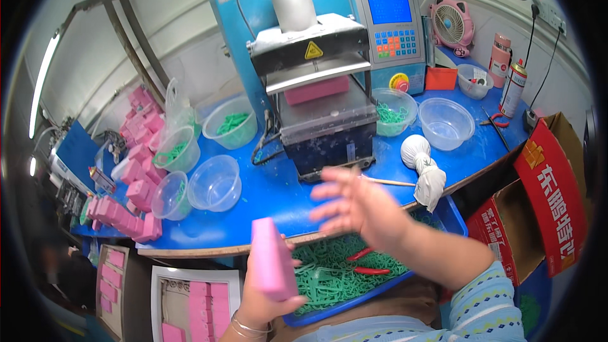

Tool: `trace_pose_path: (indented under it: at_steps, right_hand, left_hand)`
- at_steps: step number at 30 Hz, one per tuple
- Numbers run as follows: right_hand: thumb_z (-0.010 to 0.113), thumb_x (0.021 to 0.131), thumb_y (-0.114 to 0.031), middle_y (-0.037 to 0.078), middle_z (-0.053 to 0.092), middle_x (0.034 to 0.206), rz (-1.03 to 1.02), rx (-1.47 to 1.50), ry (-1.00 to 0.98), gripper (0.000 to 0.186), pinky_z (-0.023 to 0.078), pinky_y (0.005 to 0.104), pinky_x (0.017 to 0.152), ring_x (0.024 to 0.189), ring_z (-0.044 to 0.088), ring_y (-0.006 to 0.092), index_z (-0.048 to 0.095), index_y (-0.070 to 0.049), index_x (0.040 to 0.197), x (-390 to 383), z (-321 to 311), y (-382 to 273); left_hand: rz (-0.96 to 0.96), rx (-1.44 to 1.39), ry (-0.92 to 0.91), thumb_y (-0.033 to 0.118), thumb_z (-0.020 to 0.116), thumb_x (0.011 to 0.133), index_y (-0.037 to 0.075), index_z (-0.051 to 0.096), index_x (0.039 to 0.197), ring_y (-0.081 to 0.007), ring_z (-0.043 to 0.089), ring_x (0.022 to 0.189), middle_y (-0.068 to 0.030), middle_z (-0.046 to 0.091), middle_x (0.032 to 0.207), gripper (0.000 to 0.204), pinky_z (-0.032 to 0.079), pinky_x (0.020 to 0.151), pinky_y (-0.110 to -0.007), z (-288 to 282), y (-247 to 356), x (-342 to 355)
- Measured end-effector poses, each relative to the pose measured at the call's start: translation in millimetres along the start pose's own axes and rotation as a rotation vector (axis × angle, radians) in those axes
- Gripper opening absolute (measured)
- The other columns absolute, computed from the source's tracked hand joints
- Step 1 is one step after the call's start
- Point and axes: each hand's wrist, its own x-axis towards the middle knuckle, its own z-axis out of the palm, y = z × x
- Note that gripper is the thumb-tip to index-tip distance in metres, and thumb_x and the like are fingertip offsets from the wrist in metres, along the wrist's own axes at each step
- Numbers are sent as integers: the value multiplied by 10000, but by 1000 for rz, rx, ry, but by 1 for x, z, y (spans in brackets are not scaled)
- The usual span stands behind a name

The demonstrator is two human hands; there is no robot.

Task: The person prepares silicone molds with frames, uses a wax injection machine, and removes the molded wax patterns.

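Note:
My left hand (pixel 269 291) grips an upright pink block (pixel 272 259) at the lower middle, its fingers round the far side. My right hand (pixel 351 209) is open, fingers spread, raised in front of the blue bench's edge beside a wooden stick (pixel 396 182). Beneath both, a blue tray (pixel 453 228) holds tangled green pieces (pixel 329 285) and red-handled pliers (pixel 370 271). Behind stands a blue press machine (pixel 237 38) with another pink block (pixel 316 88) between its plates. A white cloth-wrapped bundle (pixel 421 164) lies right of my right hand.
Plastic bowls (pixel 214 183), some with green pieces, sit on both sides of the press. Pink blocks (pixel 142 190) are piled at left. At right are a spray can (pixel 512 95), a pink fan (pixel 453 22) and a red cardboard box (pixel 544 196). Boxes of pink blocks (pixel 196 310) stand below the bench.

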Motion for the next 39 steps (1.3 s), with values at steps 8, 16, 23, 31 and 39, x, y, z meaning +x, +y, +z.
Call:
trace_pose_path:
  at_steps: [8, 16, 23, 31, 39]
  right_hand:
    - [306, 942, -326, 137, 632, 814, 66, -6, 101, 439, 465, 256, 556, 629, 606, 156, 539, 24, 1069, 47, -36, -60]
    - [405, 890, -144, 280, 517, 1154, 230, 255, -282, 462, 535, 322, 618, 749, 650, 272, 295, 68, 1286, -34, -37, -38]
    - [417, 884, -89, 320, 514, 1123, 572, 301, -413, 427, 540, 296, 563, 667, 650, 251, 316, 136, 1232, -56, -30, 3]
    - [431, 899, -125, 268, 510, 1161, 670, 295, -496, 693, 523, 283, 606, 699, 633, 215, -38, -48, 1404, -83, -28, 25]
    - [455, 881, -114, 275, 553, 1077, 705, 419, -452, 677, 521, 294, 582, 642, 636, 239, 33, -43, 1405, -104, -23, 21]
  left_hand:
    - [-222, -928, 14, 403, 733, 671, 5, 235, 1341, -376, 455, 1149, -189, 472, 1194, 924, 428, 917, -523, -2, 17, 8]
    - [79, -85, 482, 458, 759, 634, -4, 196, 1357, -288, 457, 1142, -202, 363, 1289, 1026, 417, 919, -389, -8, 29, 9]
    - [457, 903, 71, 296, 832, 530, -19, 206, 1365, -360, 341, 1215, -218, 322, 1306, 1090, 293, 995, -427, 0, 58, 41]
    - [42, 771, -215, 299, 805, 532, 11, 383, 1268, -318, 417, 1140, -154, 422, 1215, 896, 325, 962, -411, 0, 23, 88]
    - [106, 1045, 23, 301, 817, 500, 54, 422, 1227, -342, 425, 1098, -149, 420, 1209, 864, 317, 929, -440, 5, 17, 85]
